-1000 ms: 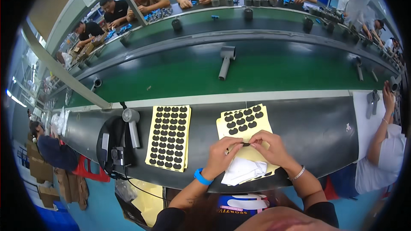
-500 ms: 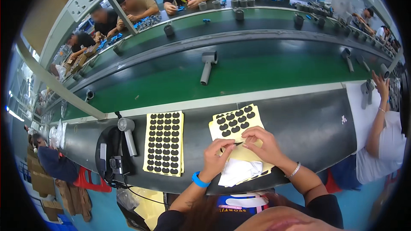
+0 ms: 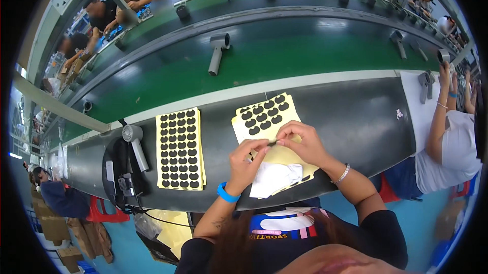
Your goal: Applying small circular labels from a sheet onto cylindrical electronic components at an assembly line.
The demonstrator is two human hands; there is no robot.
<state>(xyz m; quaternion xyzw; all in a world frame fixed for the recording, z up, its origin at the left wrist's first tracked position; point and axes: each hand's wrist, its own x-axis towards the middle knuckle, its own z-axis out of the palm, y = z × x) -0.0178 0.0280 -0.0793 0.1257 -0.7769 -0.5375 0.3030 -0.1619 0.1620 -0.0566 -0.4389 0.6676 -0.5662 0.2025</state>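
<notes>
Head view: the person's left hand [image 3: 246, 159] and right hand [image 3: 307, 145] are close together above the yellow sheet [image 3: 291, 113], the fingers of both pinching a small black sticker [image 3: 272, 143]. From where I stand it looks light, thin and pliable, probably tacky, so its edges seem the safest hold against creasing.

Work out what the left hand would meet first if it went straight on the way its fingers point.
The left hand would likely meet the small dark piece first, then the right hand just beyond; depth is unclear.
</notes>
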